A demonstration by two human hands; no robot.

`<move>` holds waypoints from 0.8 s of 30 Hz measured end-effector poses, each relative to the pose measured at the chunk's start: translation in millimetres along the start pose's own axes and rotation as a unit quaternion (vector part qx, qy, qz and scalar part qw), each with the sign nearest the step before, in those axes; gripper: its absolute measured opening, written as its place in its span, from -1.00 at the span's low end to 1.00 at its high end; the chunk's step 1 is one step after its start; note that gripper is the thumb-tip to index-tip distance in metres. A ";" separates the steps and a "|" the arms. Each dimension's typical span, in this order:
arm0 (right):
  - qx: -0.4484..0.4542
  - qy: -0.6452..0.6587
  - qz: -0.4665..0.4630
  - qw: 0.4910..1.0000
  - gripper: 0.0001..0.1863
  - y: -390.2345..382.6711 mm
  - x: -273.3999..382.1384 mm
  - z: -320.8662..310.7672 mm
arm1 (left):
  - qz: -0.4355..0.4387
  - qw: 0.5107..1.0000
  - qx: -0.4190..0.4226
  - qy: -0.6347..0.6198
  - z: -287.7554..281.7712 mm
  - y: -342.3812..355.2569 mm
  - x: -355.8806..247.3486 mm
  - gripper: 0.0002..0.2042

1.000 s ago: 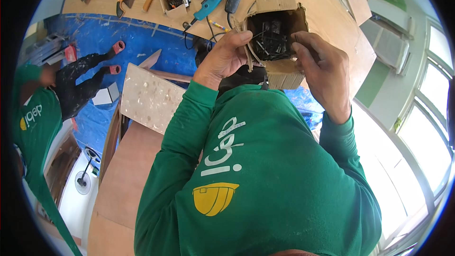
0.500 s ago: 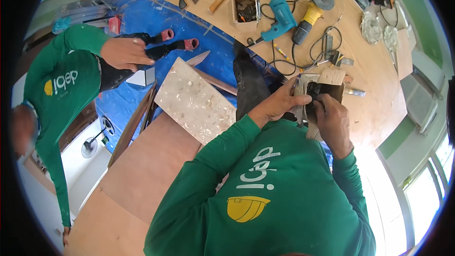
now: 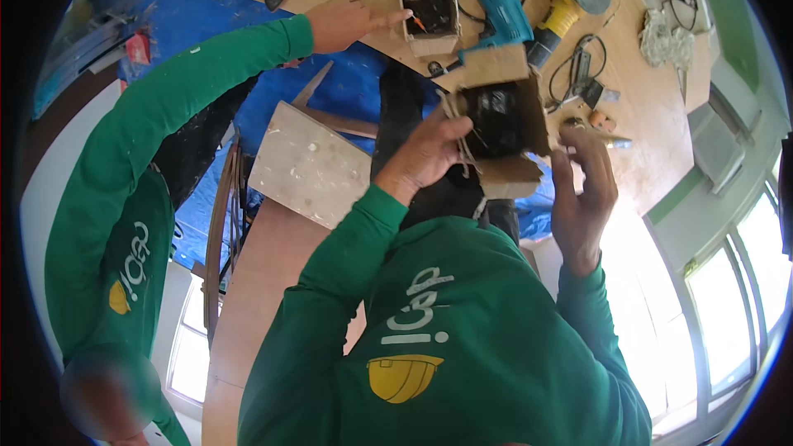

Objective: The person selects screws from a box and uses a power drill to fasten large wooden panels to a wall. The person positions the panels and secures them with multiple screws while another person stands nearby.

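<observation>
Left hand [image 3: 431, 149] gripped left side of open cardboard box [image 3: 533, 120]; right hand [image 3: 588, 190] hovered just beside it, finger closure indiscernible. Co-worker's hand [image 3: 345, 25] reached to smaller box [image 3: 434, 46].

Head-worn fisheye view, upright, facing steeply down, close above the wearer's torso [image 3: 475, 306], worktable [image 3: 648, 99] farther off

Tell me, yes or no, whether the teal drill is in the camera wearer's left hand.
No: the teal drill lies on the wooden table, and the left hand holds the side of an open cardboard box.
</observation>
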State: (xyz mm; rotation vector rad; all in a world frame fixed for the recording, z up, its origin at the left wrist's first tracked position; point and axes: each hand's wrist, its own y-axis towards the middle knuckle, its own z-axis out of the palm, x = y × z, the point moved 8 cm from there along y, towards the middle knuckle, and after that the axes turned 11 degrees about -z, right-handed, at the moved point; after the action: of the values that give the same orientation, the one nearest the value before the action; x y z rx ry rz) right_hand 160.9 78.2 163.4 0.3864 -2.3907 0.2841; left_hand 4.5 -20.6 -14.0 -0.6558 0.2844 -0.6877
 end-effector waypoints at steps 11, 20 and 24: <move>0.035 0.074 0.082 0.993 -0.83 34.5 -17.9 29.5 | -0.108 0.993 -0.030 0.026 -41.3 13.3 -7.3 -0.31; 0.051 0.042 -0.049 0.997 -0.78 30.4 4.6 9.3 | 0.006 0.998 -0.035 0.052 19.6 7.2 -31.5 -0.31; 0.177 -0.016 -0.067 0.982 -0.61 25.9 -9.5 41.3 | -0.005 0.991 -0.044 0.130 23.9 12.3 -23.8 -0.29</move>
State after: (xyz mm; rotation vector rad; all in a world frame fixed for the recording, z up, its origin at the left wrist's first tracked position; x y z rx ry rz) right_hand 133.9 91.7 124.0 0.7171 -2.3314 0.6475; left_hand 3.6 13.4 -2.9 -0.6520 0.5544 -0.7746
